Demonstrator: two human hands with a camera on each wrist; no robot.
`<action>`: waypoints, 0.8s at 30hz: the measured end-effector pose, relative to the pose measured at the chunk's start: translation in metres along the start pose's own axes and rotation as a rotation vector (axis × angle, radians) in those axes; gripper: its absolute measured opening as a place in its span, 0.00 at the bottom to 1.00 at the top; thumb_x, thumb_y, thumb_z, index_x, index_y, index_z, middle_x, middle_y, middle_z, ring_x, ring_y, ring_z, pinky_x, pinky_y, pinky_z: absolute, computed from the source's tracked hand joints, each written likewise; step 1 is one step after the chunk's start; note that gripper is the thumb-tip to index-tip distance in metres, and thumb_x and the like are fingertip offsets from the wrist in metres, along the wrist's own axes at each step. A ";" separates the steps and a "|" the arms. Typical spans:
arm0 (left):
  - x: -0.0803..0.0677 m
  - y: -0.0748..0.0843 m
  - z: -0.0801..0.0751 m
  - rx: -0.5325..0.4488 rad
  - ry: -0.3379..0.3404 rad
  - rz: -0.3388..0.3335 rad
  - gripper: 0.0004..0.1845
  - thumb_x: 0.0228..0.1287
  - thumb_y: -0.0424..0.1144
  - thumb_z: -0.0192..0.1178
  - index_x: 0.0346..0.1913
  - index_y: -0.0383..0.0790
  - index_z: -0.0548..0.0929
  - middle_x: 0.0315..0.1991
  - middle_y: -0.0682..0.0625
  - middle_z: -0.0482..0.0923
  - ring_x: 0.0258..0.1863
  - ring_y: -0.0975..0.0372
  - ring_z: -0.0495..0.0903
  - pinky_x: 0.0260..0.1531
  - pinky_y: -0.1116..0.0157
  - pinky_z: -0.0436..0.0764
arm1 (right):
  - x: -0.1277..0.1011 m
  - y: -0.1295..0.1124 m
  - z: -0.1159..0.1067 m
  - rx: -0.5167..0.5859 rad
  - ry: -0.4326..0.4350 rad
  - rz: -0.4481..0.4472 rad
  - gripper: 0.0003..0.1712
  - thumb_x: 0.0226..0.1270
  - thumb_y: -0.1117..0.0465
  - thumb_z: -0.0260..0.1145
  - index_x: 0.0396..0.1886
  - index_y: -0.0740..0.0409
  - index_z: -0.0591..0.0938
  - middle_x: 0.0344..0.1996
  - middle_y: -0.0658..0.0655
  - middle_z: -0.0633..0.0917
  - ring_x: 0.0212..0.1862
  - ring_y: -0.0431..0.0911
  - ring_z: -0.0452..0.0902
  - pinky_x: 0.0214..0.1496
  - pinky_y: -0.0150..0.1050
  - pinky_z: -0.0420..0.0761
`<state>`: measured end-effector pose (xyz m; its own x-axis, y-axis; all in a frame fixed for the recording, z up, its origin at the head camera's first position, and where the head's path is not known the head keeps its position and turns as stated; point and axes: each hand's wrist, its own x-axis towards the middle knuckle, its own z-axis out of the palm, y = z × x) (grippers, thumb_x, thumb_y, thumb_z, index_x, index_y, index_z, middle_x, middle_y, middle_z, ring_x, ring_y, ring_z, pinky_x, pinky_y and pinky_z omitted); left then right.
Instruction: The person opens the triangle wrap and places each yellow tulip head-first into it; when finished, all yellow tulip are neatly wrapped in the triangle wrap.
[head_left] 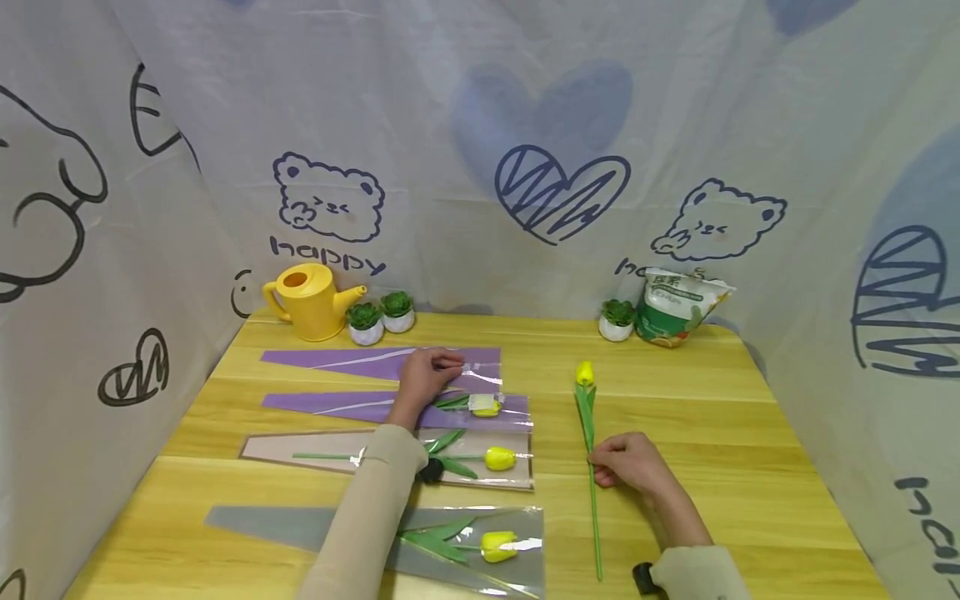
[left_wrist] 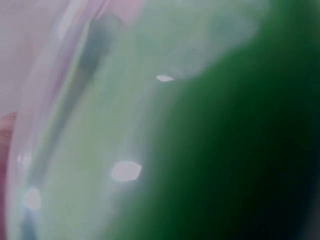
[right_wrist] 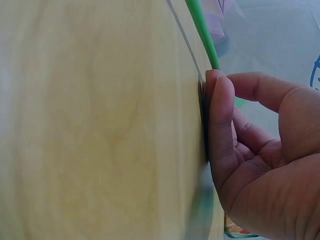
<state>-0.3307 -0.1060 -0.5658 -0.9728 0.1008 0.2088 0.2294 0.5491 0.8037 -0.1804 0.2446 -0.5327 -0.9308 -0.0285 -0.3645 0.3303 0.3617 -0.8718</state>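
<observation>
Yellow watering can (head_left: 311,301), three small potted plants (head_left: 365,322), green-white bag (head_left: 677,306) along table's (head_left: 750,467) far edge.

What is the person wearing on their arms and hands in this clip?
Both arms are in long beige sleeves, the left sleeve and the right sleeve. The left hand and right hand are bare, with no gloves. A small black device sits at the right cuff.

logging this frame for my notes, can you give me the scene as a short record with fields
left hand: rests on the top purple sleeve, fingers curled at its clear end
right hand: pinches the stem of a loose yellow tulip lying on the table
sleeves: four in a column, the lower three each holding a tulip
back edge: yellow watering can, three small potted plants, a bag
</observation>
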 end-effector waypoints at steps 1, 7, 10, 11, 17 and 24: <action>0.000 0.001 0.000 -0.024 0.004 -0.011 0.09 0.62 0.35 0.75 0.45 0.40 0.92 0.41 0.46 0.92 0.43 0.54 0.91 0.50 0.57 0.84 | 0.000 0.000 0.000 -0.001 -0.001 0.000 0.11 0.68 0.69 0.67 0.43 0.77 0.85 0.25 0.59 0.86 0.25 0.42 0.84 0.29 0.35 0.86; -0.001 0.002 -0.002 -0.177 0.033 -0.062 0.10 0.61 0.32 0.75 0.45 0.37 0.92 0.38 0.43 0.92 0.41 0.53 0.91 0.46 0.64 0.85 | 0.000 0.001 -0.001 -0.008 -0.007 -0.002 0.12 0.69 0.68 0.67 0.43 0.77 0.85 0.26 0.59 0.86 0.26 0.43 0.84 0.30 0.36 0.87; -0.002 0.001 -0.004 -0.202 0.044 -0.049 0.10 0.60 0.31 0.75 0.44 0.37 0.92 0.37 0.42 0.91 0.39 0.54 0.91 0.44 0.67 0.84 | 0.000 0.000 -0.001 -0.008 -0.008 0.000 0.11 0.69 0.68 0.67 0.43 0.76 0.85 0.26 0.59 0.86 0.26 0.43 0.85 0.30 0.36 0.87; -0.001 0.000 -0.004 -0.212 0.046 -0.050 0.09 0.60 0.32 0.75 0.44 0.37 0.92 0.37 0.42 0.91 0.38 0.55 0.91 0.42 0.69 0.83 | 0.000 0.000 0.000 -0.007 -0.007 0.002 0.11 0.69 0.68 0.67 0.43 0.76 0.85 0.26 0.59 0.86 0.26 0.43 0.85 0.30 0.36 0.87; 0.000 -0.002 -0.003 -0.274 0.063 -0.072 0.10 0.60 0.32 0.75 0.44 0.36 0.91 0.37 0.41 0.91 0.33 0.67 0.87 0.39 0.74 0.81 | 0.002 0.002 -0.002 -0.002 -0.013 -0.002 0.12 0.70 0.68 0.68 0.44 0.77 0.85 0.26 0.60 0.86 0.26 0.43 0.85 0.30 0.36 0.87; 0.000 -0.002 -0.004 -0.343 0.082 -0.063 0.09 0.62 0.30 0.73 0.45 0.34 0.90 0.40 0.39 0.90 0.34 0.69 0.86 0.39 0.76 0.81 | 0.002 0.002 -0.002 0.009 -0.012 -0.001 0.12 0.70 0.67 0.68 0.44 0.77 0.85 0.27 0.59 0.86 0.27 0.44 0.85 0.31 0.36 0.87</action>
<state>-0.3307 -0.1107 -0.5656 -0.9826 0.0009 0.1859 0.1807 0.2404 0.9537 -0.1825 0.2471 -0.5343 -0.9293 -0.0402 -0.3670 0.3304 0.3532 -0.8753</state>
